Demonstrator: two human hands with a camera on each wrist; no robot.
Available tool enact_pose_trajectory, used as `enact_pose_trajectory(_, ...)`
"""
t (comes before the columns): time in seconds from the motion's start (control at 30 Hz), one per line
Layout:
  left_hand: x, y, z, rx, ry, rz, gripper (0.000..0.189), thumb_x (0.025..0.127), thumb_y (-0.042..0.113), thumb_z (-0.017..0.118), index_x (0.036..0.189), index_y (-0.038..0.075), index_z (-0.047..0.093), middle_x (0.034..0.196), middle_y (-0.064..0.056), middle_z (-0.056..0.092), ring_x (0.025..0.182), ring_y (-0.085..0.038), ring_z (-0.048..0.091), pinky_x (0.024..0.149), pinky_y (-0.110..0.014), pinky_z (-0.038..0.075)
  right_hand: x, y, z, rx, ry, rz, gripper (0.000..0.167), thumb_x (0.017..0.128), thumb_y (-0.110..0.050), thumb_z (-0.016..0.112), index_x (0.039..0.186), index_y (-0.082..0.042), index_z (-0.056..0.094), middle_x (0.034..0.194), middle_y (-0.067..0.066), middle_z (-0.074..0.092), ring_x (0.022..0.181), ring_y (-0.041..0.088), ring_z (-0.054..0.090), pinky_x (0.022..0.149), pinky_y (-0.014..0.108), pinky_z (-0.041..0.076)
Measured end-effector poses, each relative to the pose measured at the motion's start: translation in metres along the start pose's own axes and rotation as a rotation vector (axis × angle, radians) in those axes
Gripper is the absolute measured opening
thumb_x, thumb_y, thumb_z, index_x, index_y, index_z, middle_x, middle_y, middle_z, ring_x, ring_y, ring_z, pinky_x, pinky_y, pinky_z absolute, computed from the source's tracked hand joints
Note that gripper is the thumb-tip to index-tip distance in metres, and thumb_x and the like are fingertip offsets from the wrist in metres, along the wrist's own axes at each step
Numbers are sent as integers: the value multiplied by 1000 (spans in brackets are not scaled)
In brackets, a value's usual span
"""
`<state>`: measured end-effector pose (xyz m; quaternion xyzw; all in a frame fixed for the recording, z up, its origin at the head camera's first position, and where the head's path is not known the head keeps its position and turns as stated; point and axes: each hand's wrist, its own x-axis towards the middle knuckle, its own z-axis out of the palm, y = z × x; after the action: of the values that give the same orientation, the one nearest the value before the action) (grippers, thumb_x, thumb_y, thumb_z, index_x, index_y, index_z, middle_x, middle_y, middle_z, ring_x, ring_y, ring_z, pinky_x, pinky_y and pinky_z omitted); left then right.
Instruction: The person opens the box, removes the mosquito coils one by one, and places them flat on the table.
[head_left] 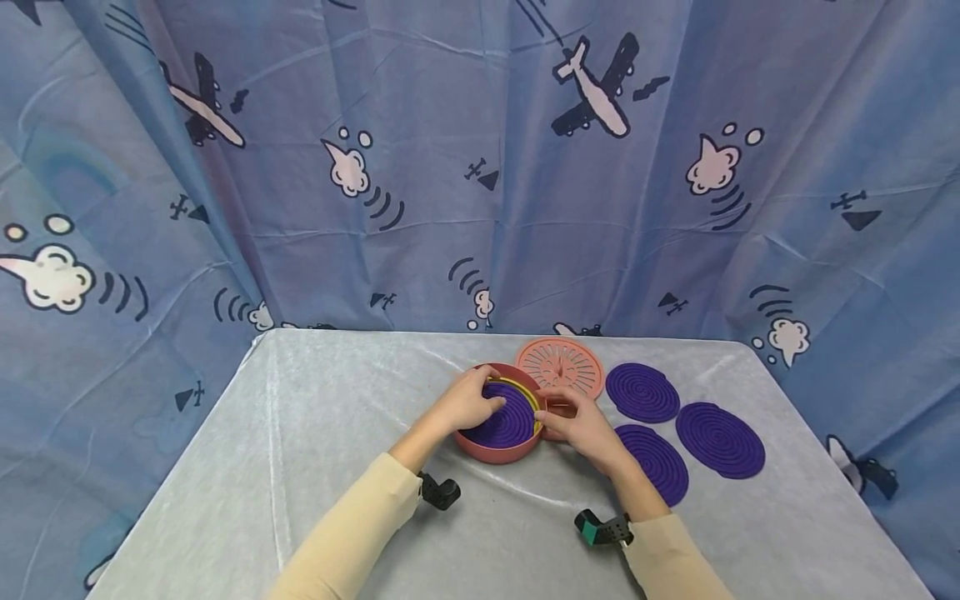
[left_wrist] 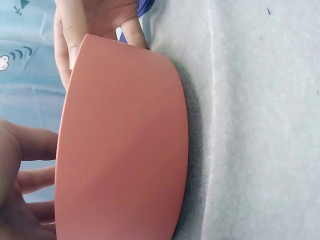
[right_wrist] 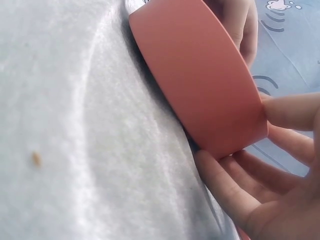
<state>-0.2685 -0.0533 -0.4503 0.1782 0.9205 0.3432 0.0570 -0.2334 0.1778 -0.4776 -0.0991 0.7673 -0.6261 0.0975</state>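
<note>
While a purple coil [head_left: 501, 423] lies inside the bowl [head_left: 492, 455], the left hand [head_left: 465, 405] has its thumb on it; whether that grip pinches, one cannot tell. The right hand [head_left: 588, 431] holds the bowl's side. Fitting the coil seems the step in hand; the next move probably calls for settling it level. Counted: one bowl, one slotted disc [head_left: 577, 371], at least one yellow piece [head_left: 528, 392] inside the bowl, and four coils, three on the desk [head_left: 352, 383].

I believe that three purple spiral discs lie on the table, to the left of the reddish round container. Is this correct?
The side is wrong: in the head view, the three purple spiral discs lie on the table, to the right of the reddish round container.
</note>
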Motion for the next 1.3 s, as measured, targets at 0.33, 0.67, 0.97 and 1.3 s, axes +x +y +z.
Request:
enact_pose_trajectory(0.33,-2,-5,-2,-112,34,25,43,92,11,73,132,4,60,127,-19,63,121,-33,58,105,-48,46,2,4,0,-10,10,0,48,96,-16,72,139,-2,56,138,25,54,120,35,59,84,37,60)
enact_pose_trajectory(0.67,-2,-11,-6,-199,70,61,40,89,9,74,127,3,64,127,-17,66,121,-33,60,105,-49,46,2,5,0,-6,15,8,47,96,-14,72,139,-2,56,138,25,55,119,35,59,84,38,60)
enact_pose_trajectory(0.97,-2,-15,-8,-289,19,102,36,88,7,75,123,5,68,121,-11,68,112,-26,62,99,-42,49,1,4,1,-1,10,8,47,96,-15,72,139,-2,57,137,25,55,118,34,60,83,38,61)
enact_pose_trajectory(1.3,-1,-14,-16,-402,-93,76,33,87,0,73,120,7,70,128,-11,66,108,-20,61,94,-34,50,1,3,1,-6,10,16,48,96,-16,72,140,-2,56,138,24,54,120,36,58,84,41,60)
